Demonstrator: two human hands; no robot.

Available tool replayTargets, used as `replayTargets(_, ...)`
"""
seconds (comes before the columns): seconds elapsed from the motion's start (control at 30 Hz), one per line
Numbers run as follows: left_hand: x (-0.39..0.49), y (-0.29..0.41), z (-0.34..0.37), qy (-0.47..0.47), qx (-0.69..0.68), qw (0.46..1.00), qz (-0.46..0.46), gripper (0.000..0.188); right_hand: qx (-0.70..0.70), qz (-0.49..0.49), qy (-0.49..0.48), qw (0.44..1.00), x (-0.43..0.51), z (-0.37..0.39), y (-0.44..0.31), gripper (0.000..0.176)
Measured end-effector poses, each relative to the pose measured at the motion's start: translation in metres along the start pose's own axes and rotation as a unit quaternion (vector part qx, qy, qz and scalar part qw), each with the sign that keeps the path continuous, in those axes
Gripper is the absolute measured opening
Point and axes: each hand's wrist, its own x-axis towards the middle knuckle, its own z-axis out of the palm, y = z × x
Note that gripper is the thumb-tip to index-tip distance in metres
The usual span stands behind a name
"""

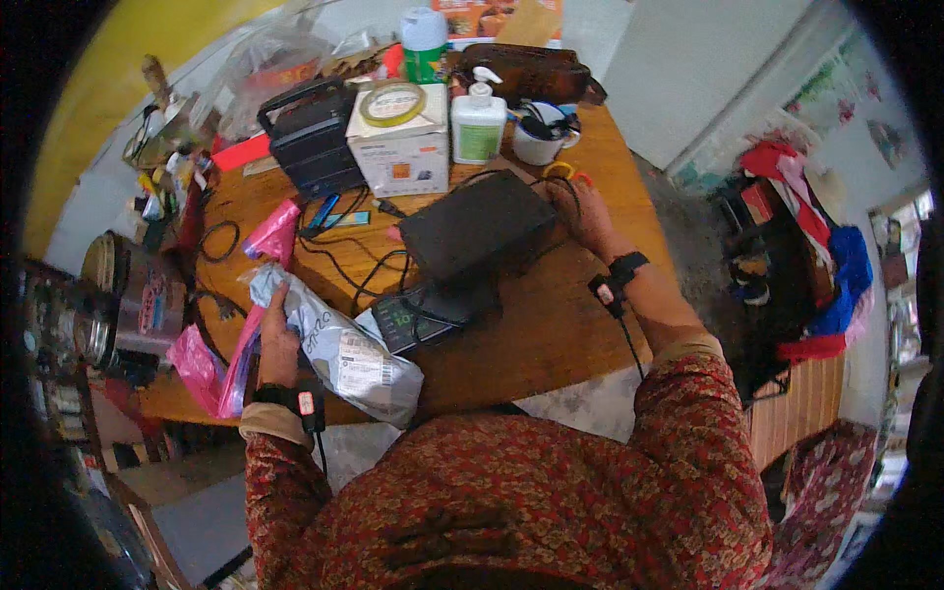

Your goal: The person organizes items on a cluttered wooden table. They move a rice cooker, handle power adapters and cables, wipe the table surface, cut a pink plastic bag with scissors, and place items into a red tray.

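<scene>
My left hand (279, 339) grips the upper end of a white plastic mailing parcel (324, 335), its thumb lying on the wrapping. Handwriting and a printed label are on the parcel. A pink plastic strip (274, 232) runs beside and behind that hand. My right hand (588, 214) is at the right end of a black box (479, 225), with its fingertips by the yellow and orange handles of scissors (558, 170). Whether those fingers hold the handles or only touch them is unclear. Below the box lies a dark flat box (417, 321), partly covered by black cables (346, 258).
Along the back of the wooden table (590, 332) stand a black handled case (313, 140), a white carton (402, 151) topped by a tape roll (392, 103), a pump bottle (478, 125) and a white mug (538, 140). A large tin (136, 302) is at left.
</scene>
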Motion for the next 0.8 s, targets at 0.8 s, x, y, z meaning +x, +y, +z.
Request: replayTargets(0.8, -0.120, 0.039, -0.088, 0.049, 0.417, 0.743, 0.521, 0.044, 0.171, 0.294, -0.108, 0.934, -0.143, -0.040, 0.045, 0.029)
